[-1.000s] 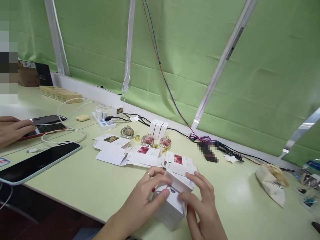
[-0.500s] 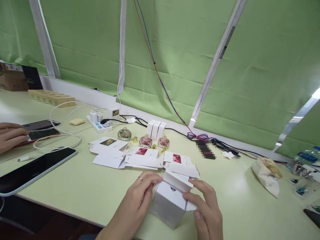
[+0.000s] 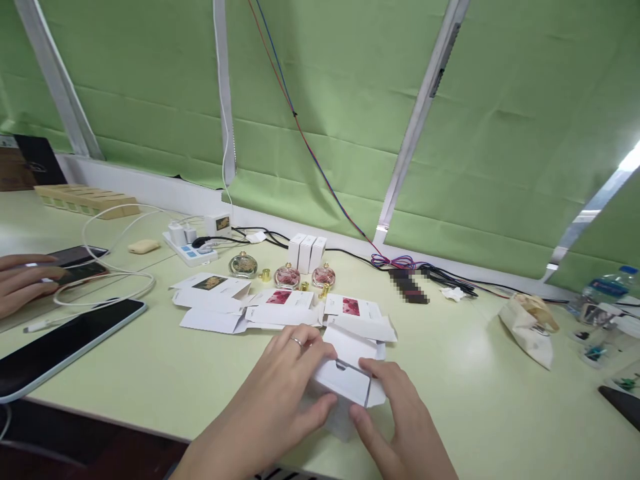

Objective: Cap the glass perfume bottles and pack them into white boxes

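Observation:
A white cardboard box (image 3: pixel 344 379) stands at the table's front with its top toward me, a notched panel inside and flaps folded out. My left hand (image 3: pixel 287 390), ringed, grips its left side, thumb on the front. My right hand (image 3: pixel 400 417) holds the right edge between fingers and thumb. Behind it lie opened white cartons: one with a gold picture (image 3: pixel 230 288), one with a red picture (image 3: pixel 300 300), another red one (image 3: pixel 367 309). Beyond are a dark ornate perfume bottle (image 3: pixel 243 265), a pink bottle (image 3: pixel 287 277), another pink bottle (image 3: pixel 324 275) and a gold cap (image 3: pixel 265 275).
Three small white boxes (image 3: pixel 307 253) stand at the back. Left are a power strip (image 3: pixel 193 252), a phone (image 3: pixel 75 340), a white cable (image 3: pixel 150 283) and another person's hand (image 3: pixel 25 283). Right are black cables (image 3: pixel 450 279), a cloth bag (image 3: pixel 525 333) and a water bottle (image 3: pixel 607 287).
My left hand has shifted over the box's left side, its thumb now on the front. My right thumb has come onto the front edge. The view has turned slightly.

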`<state>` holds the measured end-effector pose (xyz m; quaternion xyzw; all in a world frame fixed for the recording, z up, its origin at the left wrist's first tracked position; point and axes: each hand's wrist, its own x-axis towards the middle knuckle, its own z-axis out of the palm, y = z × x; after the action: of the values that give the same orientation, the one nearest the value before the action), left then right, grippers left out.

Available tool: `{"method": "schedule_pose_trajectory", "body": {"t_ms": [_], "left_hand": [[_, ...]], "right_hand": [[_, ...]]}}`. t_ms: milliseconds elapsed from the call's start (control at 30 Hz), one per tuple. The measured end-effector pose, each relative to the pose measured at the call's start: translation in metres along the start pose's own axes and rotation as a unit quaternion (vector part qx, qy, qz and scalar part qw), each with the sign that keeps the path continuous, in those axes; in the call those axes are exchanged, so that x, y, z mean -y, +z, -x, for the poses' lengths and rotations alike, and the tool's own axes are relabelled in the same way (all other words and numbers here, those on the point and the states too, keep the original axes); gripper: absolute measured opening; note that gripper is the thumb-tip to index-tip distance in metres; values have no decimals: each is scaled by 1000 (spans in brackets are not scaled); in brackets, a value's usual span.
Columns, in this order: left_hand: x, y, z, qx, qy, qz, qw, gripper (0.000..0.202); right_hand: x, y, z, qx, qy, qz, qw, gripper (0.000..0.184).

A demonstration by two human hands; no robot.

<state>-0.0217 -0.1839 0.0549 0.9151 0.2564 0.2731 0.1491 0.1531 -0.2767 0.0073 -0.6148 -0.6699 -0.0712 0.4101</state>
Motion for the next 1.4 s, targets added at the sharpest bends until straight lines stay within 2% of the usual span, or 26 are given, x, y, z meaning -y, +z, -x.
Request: {"method": "schedule_pose_trajectory", "body": {"t_ms": [67, 167, 233, 300, 333, 400, 467, 533, 633, 733, 833, 900, 1000, 1167, 1300, 1400], "left_hand": [[-1, 0, 2, -13, 22, -1, 1000, 13], [2, 6, 10, -18, 63, -5, 998, 20], [6, 7, 15, -19, 74, 1, 997, 19], [6, 4, 15, -12, 79, 9, 997, 6], [5, -1, 12, 3, 81, 9, 997, 4], [-4, -12, 0, 50, 74, -16, 996, 19], [-17, -22, -17, 93, 56, -87, 990, 28], [-33, -26, -35, 139, 53, -178, 973, 21], [-51, -20, -55, 210, 41, -262, 941, 8], [-58, -8, -63, 224, 23, -290, 930, 16], [-54, -3, -62, 210, 36, -299, 930, 19], [-50, -8, -60, 203, 48, -297, 932, 22], [-44, -24, -61, 198, 43, -272, 941, 25], [-40, -55, -72, 183, 13, -151, 971, 21], [-33, -66, -71, 193, -2, -124, 973, 12], [-12, -71, -56, 182, -40, -103, 977, 7]], "right_hand": [[4, 0, -2, -21, -28, 25, 999, 19], [12, -1, -4, -75, -68, 72, 992, 20], [13, -2, -5, -71, -92, 76, 990, 24], [12, -3, -4, -58, -99, 62, 992, 25], [11, -2, -4, -53, -99, 53, 992, 24], [9, 2, -3, -47, -90, 29, 994, 23], [9, 8, -1, -46, -67, 0, 997, 21], [13, 16, 1, -60, -37, -25, 997, 19], [23, 31, 3, -113, -4, -39, 993, 18], [34, 45, 6, -160, 29, -50, 985, 23], [38, 58, 7, -191, 38, -77, 978, 38], [36, 64, 7, -205, 25, -101, 973, 42], [29, 68, 5, -214, 10, -110, 971, 43], [22, 68, 4, -208, 1, -91, 974, 43], [23, 70, 6, -212, -19, -80, 974, 43], [23, 71, 8, -204, -19, -71, 976, 42]]}}
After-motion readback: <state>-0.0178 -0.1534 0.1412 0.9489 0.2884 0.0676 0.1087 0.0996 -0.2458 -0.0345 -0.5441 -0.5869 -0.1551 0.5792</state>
